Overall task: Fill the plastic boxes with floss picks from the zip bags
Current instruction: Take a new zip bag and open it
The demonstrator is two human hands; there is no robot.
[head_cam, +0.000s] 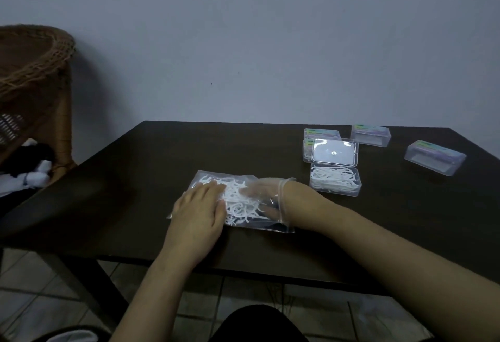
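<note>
A clear zip bag of white floss picks lies flat on the dark table, near its front edge. My bare left hand rests flat on the bag's left part, fingers straight. My right hand, in a clear glove, is inside the bag from the right, its fingers among the picks. Bag film and blur hide whether those fingers hold any picks. Just right of the bag stands an open plastic box holding floss picks, its lid raised behind it.
Three shut plastic boxes with coloured labels sit at the back right: one behind the open lid, one further right, one near the right edge. A wicker chair stands left of the table.
</note>
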